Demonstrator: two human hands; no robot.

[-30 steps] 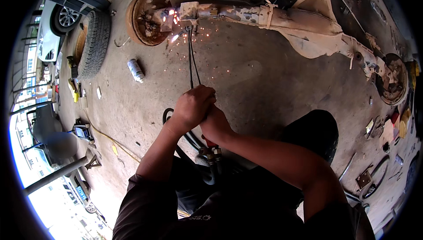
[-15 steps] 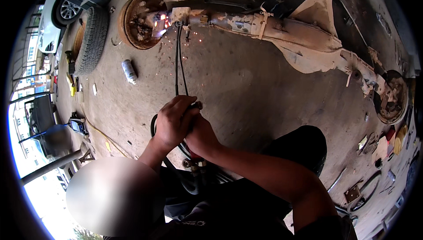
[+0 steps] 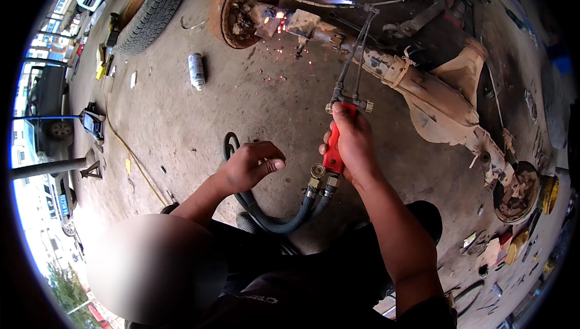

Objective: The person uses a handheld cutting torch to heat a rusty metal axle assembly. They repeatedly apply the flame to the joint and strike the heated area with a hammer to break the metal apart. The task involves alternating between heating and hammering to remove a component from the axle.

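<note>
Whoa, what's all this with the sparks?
A person's right hand grips a red-handled torch, with a bluish flame at its far end. The left hand is empty, fingers loosely curled. A rusty axle lies across the floor; orange spots glow near its drum, with sparks around them. The flame points toward that end.
</note>
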